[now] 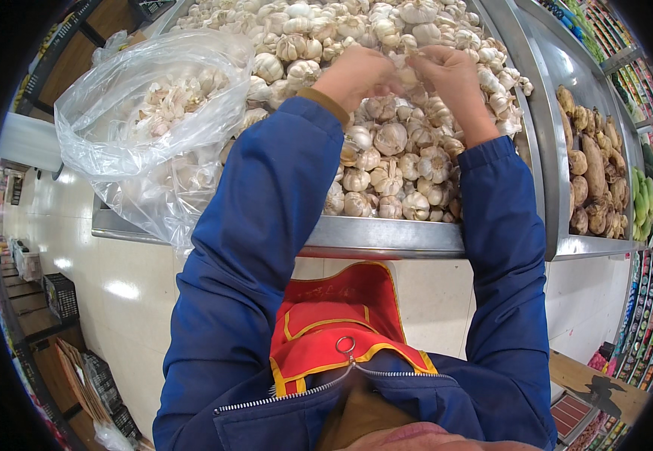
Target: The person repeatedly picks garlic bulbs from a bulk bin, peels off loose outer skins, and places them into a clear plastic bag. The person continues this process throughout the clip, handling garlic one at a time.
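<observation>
Garlic bulbs (390, 139) fill a metal display bin (383, 234) before me. Over the heap, my left hand (360, 76) and my right hand (451, 73) are close together with fingers bent. Between them is a blurred, pale bit that looks like garlic or its skin, near my right fingertips. The left fingers are blurred, so whether they hold anything does not show. To the left, a clear plastic bag (92, 135) lies wide open on the bin, with loose garlic skins (166, 104) inside.
Right of the garlic, a metal tray holds brown root vegetables (592, 163), with green vegetables (644, 197) beyond. The bin's raised metal rim runs along the near side. Black crates (60, 296) and flattened cardboard (73, 372) are by shelving at the left.
</observation>
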Motion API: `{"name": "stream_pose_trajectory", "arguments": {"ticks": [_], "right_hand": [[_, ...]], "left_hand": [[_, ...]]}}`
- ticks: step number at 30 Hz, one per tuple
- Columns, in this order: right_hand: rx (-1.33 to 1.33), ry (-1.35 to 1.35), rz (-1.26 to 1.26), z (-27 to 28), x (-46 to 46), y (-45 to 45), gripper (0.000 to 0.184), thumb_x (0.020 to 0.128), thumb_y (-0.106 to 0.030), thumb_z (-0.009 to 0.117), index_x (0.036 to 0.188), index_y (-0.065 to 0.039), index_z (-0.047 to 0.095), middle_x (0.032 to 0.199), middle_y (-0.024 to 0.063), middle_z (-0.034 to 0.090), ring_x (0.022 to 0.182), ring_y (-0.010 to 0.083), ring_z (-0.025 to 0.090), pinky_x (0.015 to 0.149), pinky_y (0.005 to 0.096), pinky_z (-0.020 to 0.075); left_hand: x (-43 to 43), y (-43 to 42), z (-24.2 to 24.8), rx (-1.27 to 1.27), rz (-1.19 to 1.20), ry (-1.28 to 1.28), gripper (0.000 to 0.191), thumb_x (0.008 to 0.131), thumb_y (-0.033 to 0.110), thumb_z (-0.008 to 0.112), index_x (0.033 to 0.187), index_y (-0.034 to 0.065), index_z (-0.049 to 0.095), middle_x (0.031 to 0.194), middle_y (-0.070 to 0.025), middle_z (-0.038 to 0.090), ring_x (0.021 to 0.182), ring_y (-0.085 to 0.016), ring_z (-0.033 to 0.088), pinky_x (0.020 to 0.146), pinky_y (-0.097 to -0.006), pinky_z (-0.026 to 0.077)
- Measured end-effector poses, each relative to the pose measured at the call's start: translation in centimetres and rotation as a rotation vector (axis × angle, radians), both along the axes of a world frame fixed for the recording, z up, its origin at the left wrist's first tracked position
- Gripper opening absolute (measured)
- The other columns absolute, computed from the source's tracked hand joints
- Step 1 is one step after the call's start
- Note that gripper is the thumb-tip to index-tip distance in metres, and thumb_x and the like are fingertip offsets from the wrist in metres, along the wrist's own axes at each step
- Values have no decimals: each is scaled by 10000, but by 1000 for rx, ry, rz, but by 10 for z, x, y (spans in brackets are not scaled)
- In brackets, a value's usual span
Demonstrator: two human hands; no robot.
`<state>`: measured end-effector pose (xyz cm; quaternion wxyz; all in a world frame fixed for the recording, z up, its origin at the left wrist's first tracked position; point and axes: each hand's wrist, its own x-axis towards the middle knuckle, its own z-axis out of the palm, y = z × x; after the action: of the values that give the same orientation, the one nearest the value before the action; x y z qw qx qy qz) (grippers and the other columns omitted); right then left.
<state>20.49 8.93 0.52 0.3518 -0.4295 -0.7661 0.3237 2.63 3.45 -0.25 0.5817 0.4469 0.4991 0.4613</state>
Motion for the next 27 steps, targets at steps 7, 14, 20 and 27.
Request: {"name": "stream_pose_trajectory", "arguments": {"ticks": [7,14,20,27], "right_hand": [[384,-204,157,-1,2,-4,189,854,-93,702,1013,8,721,918,126,689,788,245,679,716,338,532],[260,-278,251,-3,-4,-16,513,812,-26,599,1324,-16,565,1174,203,582,1070,339,595,928,386,490],[433,-108,323,-7,-16,-20,608,840,-59,591,1434,-55,460,1310,194,491,1183,328,521,984,377,453],[699,-432,53,-8,-10,-18,748,943,-411,562,1545,-57,295,1563,214,325,1465,381,264,1188,486,204]], "left_hand": [[3,-2,-1,-10,-19,-151,304,1020,293,569,1097,-1,581,980,-93,629,805,-184,663,632,-263,525],[12,-4,-4,-91,-40,-379,442,1076,483,309,1203,120,525,1062,-57,602,846,-166,585,646,-300,498],[22,-11,0,-135,94,-375,491,1080,487,234,1208,112,523,1005,-39,605,778,-143,545,624,-304,471],[17,-15,9,-28,-49,-533,271,1055,281,468,1154,62,592,900,-26,635,760,-103,614,623,-255,535]]}}
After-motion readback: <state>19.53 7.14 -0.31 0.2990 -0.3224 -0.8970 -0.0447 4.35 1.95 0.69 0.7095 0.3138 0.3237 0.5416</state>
